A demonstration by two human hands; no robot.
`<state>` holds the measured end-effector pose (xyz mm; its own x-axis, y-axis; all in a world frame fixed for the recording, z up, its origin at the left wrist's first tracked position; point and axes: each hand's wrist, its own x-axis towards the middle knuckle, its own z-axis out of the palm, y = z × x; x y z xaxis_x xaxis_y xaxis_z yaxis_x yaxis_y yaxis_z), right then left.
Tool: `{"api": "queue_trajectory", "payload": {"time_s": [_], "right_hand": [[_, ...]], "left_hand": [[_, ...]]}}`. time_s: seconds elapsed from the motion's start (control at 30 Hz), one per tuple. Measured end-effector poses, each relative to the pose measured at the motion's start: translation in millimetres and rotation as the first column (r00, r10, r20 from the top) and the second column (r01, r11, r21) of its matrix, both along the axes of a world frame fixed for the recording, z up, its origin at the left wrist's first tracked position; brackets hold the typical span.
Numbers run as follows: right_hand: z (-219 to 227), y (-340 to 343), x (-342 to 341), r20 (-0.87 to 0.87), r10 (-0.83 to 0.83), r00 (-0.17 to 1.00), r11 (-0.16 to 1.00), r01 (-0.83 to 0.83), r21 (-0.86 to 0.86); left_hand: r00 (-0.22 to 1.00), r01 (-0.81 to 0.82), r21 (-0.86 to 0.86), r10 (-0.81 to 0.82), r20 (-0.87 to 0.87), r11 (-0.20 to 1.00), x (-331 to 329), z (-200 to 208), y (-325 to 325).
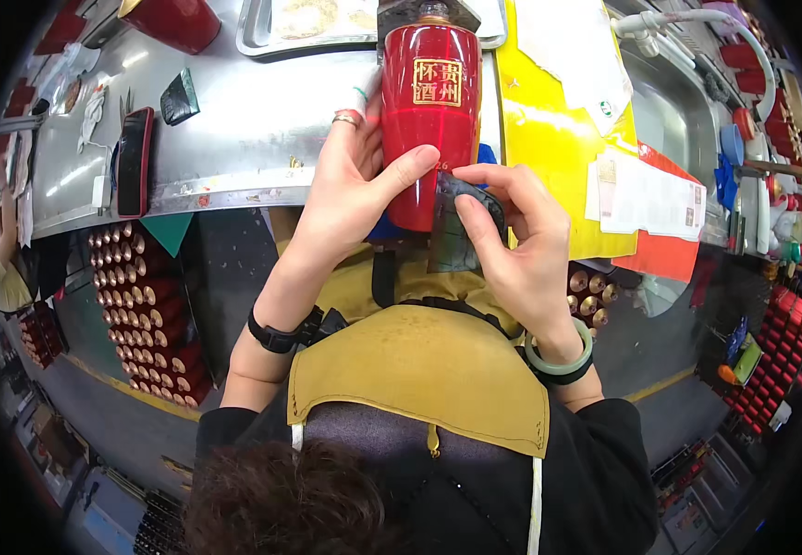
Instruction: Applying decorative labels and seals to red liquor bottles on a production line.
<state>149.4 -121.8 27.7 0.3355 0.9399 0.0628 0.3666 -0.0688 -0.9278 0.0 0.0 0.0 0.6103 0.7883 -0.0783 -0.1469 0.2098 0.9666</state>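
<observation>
A glossy red bottle (431, 116) with a gold-framed label stands out over the front edge of the metal worktop, its neck at the far end. My left hand (350, 185) closes round its left side, thumb lying across the lower front and fingers reaching behind. White tape wraps one of those fingers. Between the thumb and fingers of my right hand (526, 217) is pinched a thin, dark green-black sheet (454, 236). That sheet touches or nearly touches the bottle's lower right side; the exact contact is hidden.
On the metal worktop (244, 139) lie a phone in a red case (135, 162) and another dark green piece (179, 98). A metal tray (255, 32) and a second red vessel (174, 20) sit farther back. At right are a yellow sheet (549, 222), white papers (650, 196) and a sink (673, 111).
</observation>
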Motion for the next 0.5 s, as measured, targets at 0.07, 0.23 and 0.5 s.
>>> {"api": "queue_trajectory", "payload": {"time_s": [0.07,0.23,0.5], "right_hand": [[-0.1,0.9,-0.5,-0.006,-0.01,1.0,1.0,0.01,0.019],[7.9,3.6,11.5,-0.412,-0.017,0.911,0.999,0.03,0.024],[-1.3,56.0,37.6,-0.452,-0.066,0.89,0.998,0.056,-0.035]], "left_hand": [[1.0,-0.012,-0.004,0.012,0.028,1.0,0.4,-0.3,0.0],[0.993,-0.043,-0.05,0.048,0.105,0.998,3.8,-2.4,0.1],[0.99,-0.024,-0.144,0.044,0.135,0.989,3.1,0.9,1.4]]}}
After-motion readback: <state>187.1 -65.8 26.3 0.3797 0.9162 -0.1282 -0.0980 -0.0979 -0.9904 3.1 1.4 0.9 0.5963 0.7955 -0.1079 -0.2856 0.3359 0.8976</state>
